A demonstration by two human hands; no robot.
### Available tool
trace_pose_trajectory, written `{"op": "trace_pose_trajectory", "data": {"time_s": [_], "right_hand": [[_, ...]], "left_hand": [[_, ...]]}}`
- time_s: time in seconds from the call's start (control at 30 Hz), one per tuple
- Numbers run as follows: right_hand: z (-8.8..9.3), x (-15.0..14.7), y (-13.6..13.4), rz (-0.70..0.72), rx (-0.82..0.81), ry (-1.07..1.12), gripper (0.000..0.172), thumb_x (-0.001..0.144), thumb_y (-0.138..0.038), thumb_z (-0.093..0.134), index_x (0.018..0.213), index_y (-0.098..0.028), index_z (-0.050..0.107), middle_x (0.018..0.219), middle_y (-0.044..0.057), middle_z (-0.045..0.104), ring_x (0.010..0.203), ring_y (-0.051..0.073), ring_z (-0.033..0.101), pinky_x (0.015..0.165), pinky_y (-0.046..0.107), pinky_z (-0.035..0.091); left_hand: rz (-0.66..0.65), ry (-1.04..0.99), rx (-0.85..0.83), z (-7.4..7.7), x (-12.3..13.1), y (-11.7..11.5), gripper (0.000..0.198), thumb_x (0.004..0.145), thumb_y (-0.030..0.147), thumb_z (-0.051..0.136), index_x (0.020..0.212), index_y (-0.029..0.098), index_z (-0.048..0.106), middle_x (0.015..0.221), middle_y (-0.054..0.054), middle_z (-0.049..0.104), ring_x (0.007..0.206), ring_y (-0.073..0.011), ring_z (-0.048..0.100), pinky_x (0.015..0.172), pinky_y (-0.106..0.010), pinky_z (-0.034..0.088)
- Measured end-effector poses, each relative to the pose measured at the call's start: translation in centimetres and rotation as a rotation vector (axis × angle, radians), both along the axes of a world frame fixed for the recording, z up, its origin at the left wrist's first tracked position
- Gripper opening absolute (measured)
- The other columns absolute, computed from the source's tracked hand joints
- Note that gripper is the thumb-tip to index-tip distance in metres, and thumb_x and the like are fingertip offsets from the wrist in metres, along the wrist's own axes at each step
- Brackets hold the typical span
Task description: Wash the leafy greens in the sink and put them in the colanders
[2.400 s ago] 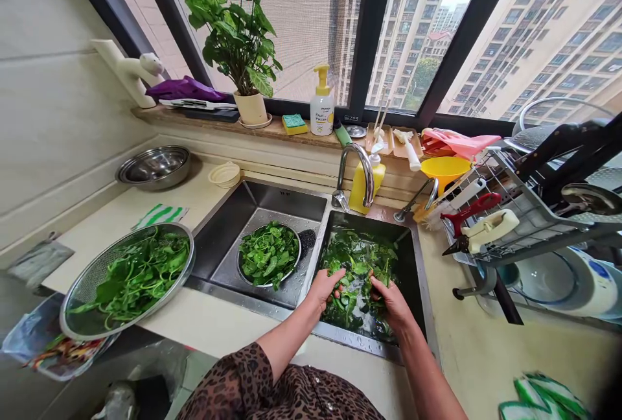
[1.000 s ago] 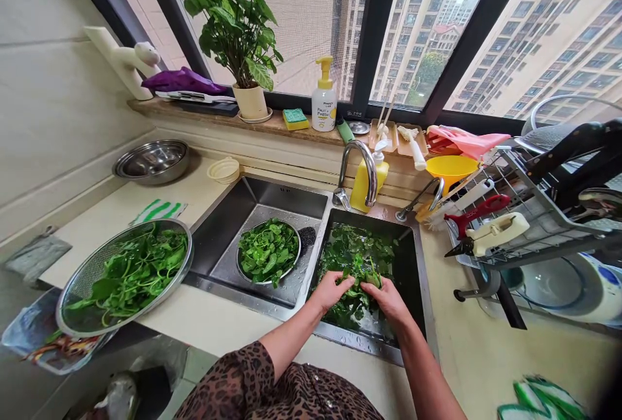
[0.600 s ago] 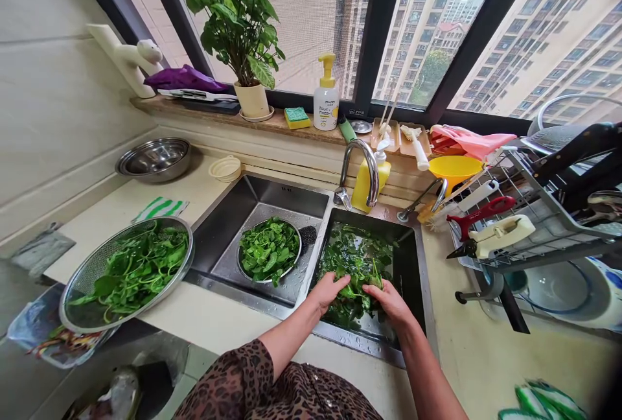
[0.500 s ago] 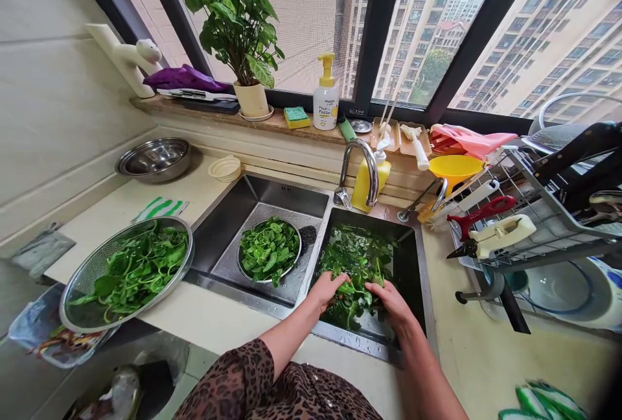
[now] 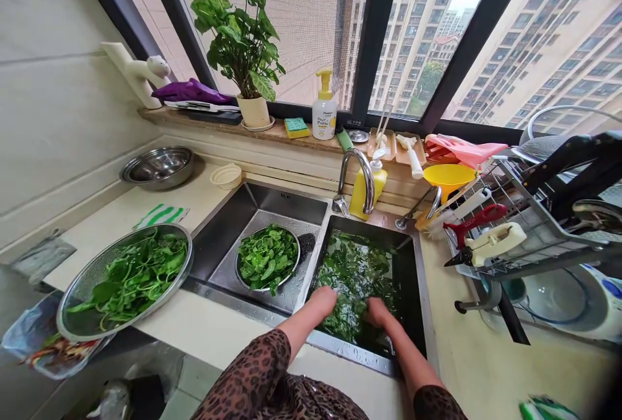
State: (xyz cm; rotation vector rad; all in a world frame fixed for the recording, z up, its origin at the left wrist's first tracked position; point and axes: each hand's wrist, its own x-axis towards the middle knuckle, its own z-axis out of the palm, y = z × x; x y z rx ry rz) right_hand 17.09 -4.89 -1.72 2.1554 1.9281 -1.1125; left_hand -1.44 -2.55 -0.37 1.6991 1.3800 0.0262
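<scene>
Leafy greens (image 5: 357,264) float and lie under water in the right sink basin (image 5: 418,284). At the basin's near left side, my left hand (image 5: 325,301) dips into the water among the leaves. To its right, my right hand (image 5: 376,311) is also sunk in the water, with the wrist showing above the surface. The fingers of both hands are hidden by water and leaves, so their grip does not show. In the left basin (image 5: 214,258) a round strainer or bowl (image 5: 298,263) holds more greens (image 5: 267,255).
A mesh colander (image 5: 87,277) of greens overhangs the counter edge at left. The faucet (image 5: 362,161) arches over the right basin's back edge, beside a yellow soap bottle (image 5: 365,193). A wire rack (image 5: 539,238) with knives, scissors and bowls stands at right. Steel bowls (image 5: 160,167) sit back left.
Both hands have gone down from the surface into the water. The bunch of greens between them has sunk and spread out. The view has shifted slightly.
</scene>
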Motion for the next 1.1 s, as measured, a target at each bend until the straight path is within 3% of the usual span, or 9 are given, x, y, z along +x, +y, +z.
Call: {"op": "trace_pose_trajectory", "data": {"time_s": [0.1, 0.2, 0.3, 0.43, 0.57, 0.67, 0.9, 1.0, 1.1], "right_hand": [[1.6, 2.0, 0.7, -0.102, 0.025, 0.171, 0.02, 0.072, -0.027, 0.05, 0.079, -0.015, 0.064, 0.064, 0.002, 0.061, 0.059, 0.014, 0.055, 0.053, 0.023, 0.038], [3.9, 3.3, 0.9, -0.372, -0.025, 0.676, 0.03, 0.073, -0.037, 0.048, 0.084, -0.014, 0.063, 0.054, -0.003, 0.049, 0.044, 0.008, 0.04, 0.042, 0.02, 0.028], [6.5, 3.2, 0.7, -0.581, -0.098, 1.176, 0.034, 0.068, -0.041, 0.057, 0.085, -0.013, 0.063, 0.047, -0.007, 0.036, 0.039, 0.004, 0.025, 0.038, 0.018, 0.017], [9.3, 1.3, 0.1, -0.622, -0.13, 1.365, 0.032, 0.066, -0.038, 0.062, 0.085, -0.013, 0.061, 0.048, -0.008, 0.034, 0.04, 0.004, 0.023, 0.038, 0.017, 0.015], [10.2, -1.1, -0.4, -0.589, -0.089, 1.312, 0.027, 0.065, -0.034, 0.062, 0.084, -0.016, 0.058, 0.051, -0.007, 0.038, 0.043, 0.006, 0.03, 0.04, 0.018, 0.02], [9.9, -2.2, -0.5, -0.462, 0.015, 1.153, 0.022, 0.07, -0.033, 0.057, 0.084, -0.017, 0.057, 0.057, -0.005, 0.043, 0.049, 0.008, 0.036, 0.044, 0.02, 0.027], [9.8, -3.1, -0.5, -0.103, 0.506, 0.509, 0.013, 0.073, -0.02, 0.044, 0.081, -0.019, 0.055, 0.085, 0.004, 0.05, 0.081, 0.019, 0.05, 0.074, 0.031, 0.042], [10.1, -4.3, -1.2, -0.08, 0.479, 0.256, 0.023, 0.074, -0.016, 0.042, 0.095, -0.018, 0.053, 0.099, 0.008, 0.047, 0.074, 0.017, 0.054, 0.069, 0.031, 0.043], [10.5, -4.8, -1.7, -0.016, 0.427, 0.268, 0.04, 0.075, -0.017, 0.044, 0.115, -0.019, 0.046, 0.114, 0.011, 0.042, 0.08, 0.019, 0.058, 0.073, 0.032, 0.043]], "left_hand": [[0.057, 0.017, 0.101, 1.4, -0.6, 1.0, 0.028, 0.07, 0.002, 0.047, 0.086, 0.015, 0.067, 0.098, -0.015, 0.062, 0.104, -0.0264, 0.053, 0.095, -0.041, 0.034], [0.257, -0.189, 0.1, 2.7, -0.5, 1.9, 0.028, 0.072, 0.004, 0.044, 0.086, 0.015, 0.065, 0.089, -0.009, 0.064, 0.091, -0.0189, 0.057, 0.09, -0.033, 0.039], [0.614, -0.534, -0.108, 3.7, 0.0, 1.8, 0.016, 0.078, 0.016, 0.046, 0.081, 0.014, 0.062, 0.08, -0.005, 0.063, 0.074, -0.0146, 0.058, 0.074, -0.03, 0.046], [0.916, -0.887, -0.409, 4.1, 1.1, 0.4, 0.021, 0.072, 0.037, 0.06, 0.082, 0.019, 0.058, 0.082, -0.002, 0.062, 0.073, -0.0159, 0.058, 0.062, -0.028, 0.046], [0.93, -1.175, -0.512, 4.3, 2.5, -0.8, 0.033, 0.061, 0.043, 0.07, 0.076, 0.017, 0.056, 0.078, -0.004, 0.063, 0.077, -0.0183, 0.06, 0.065, -0.03, 0.047], [0.876, -1.323, -0.532, 4.6, 3.1, -1.1, 0.039, 0.056, 0.045, 0.074, 0.075, 0.016, 0.056, 0.078, -0.005, 0.064, 0.075, -0.0186, 0.061, 0.068, -0.031, 0.048], [0.808, -1.386, -0.538, 6.5, 2.7, -1.7, 0.045, 0.064, 0.056, 0.065, 0.081, 0.016, 0.056, 0.087, -0.008, 0.065, 0.084, -0.0205, 0.062, 0.076, -0.033, 0.047], [0.732, -1.36, -0.469, 7.3, 3.1, -2.2, 0.053, 0.059, 0.049, 0.072, 0.098, 0.018, 0.055, 0.097, -0.008, 0.064, 0.093, -0.0201, 0.06, 0.084, -0.033, 0.044], [0.771, -1.307, -0.362, 7.3, 3.6, -2.3, 0.059, 0.05, 0.036, 0.081, 0.099, 0.016, 0.055, 0.098, -0.009, 0.064, 0.092, -0.0201, 0.06, 0.087, -0.032, 0.041]]}}
